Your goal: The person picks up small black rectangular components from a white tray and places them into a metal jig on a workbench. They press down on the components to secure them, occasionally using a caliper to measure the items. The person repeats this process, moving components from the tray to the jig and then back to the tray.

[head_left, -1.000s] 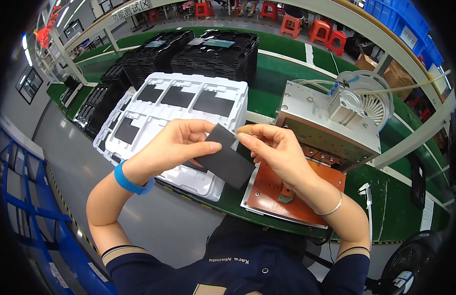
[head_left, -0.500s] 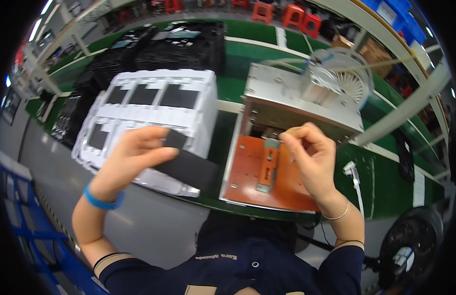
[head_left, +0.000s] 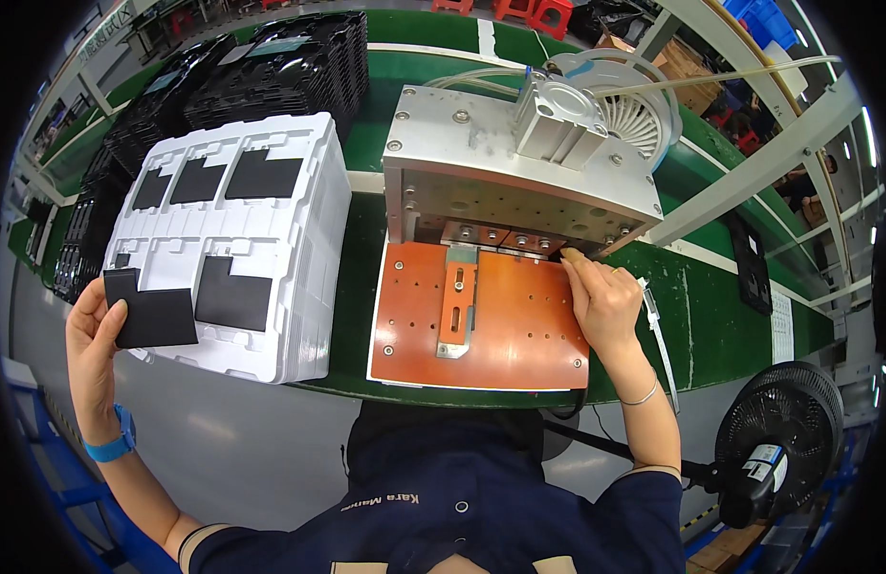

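My left hand (head_left: 91, 330) pinches a black L-shaped flat piece (head_left: 158, 319) by its left end, over the near left part of the white moulded tray (head_left: 196, 265). Several similar black pieces (head_left: 264, 178) lie in the tray's pockets. My right hand (head_left: 607, 301) is closed at the right side of the orange plate (head_left: 529, 320), close to the opening under the metal press (head_left: 443, 134). Its fingertips are partly hidden, and whatever they may hold cannot be made out. On the plate sits a narrow metal and orange fixture (head_left: 457, 304) with slots.
Stacks of black trays (head_left: 290, 81) stand behind the white tray stack. A clear-cased fan (head_left: 634, 110) sits behind the press, and a black fan (head_left: 777, 440) stands at right. A white caliper-like tool (head_left: 661, 344) lies beside my right wrist. Metal posts (head_left: 758, 177) rise at right.
My left hand has carried the black piece leftward, from beside the press to over the tray's near left. My right hand stays near the press opening. The whole view has shifted.
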`<state>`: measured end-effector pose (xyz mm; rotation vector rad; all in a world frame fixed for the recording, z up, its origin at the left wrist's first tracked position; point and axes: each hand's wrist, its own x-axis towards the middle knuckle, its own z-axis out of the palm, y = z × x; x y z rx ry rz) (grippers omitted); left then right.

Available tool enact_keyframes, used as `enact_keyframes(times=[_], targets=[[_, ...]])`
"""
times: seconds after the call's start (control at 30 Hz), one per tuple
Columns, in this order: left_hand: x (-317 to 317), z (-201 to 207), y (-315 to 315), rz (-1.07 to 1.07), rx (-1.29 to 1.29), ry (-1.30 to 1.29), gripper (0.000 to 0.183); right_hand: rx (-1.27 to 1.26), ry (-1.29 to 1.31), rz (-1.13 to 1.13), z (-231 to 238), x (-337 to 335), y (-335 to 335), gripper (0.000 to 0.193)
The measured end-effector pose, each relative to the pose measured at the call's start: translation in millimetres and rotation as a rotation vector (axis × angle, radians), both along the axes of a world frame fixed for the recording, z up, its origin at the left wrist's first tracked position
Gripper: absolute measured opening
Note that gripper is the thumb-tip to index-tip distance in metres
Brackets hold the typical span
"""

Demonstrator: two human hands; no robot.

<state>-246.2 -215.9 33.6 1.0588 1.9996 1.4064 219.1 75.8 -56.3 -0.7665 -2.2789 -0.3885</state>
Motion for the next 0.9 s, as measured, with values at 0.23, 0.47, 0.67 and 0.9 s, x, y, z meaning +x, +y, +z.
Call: enact_keyframes(times=[0.23, 0.47, 0.67, 0.9], targets=[[-30, 5, -15, 0.147, -0.073, 0.078, 0.031, -0.061, 0.065, 0.083, 14, -10, -10, 0.008], [-72, -22, -28, 0.231, -0.063, 0.086, 0.035, -0.197, -0.153, -0.031, 11, -6, -16, 0.017], [-49, -18, -20, 0.221, -0.082, 0.076, 0.039, -0.184, -0.09, -0.163, 7, -5, -15, 0.014], [-33, 5, 4, 0.177, -0.059, 0.04, 0.049, -0.241, 0.191, 0.037, 30, -19, -38, 0.014]])
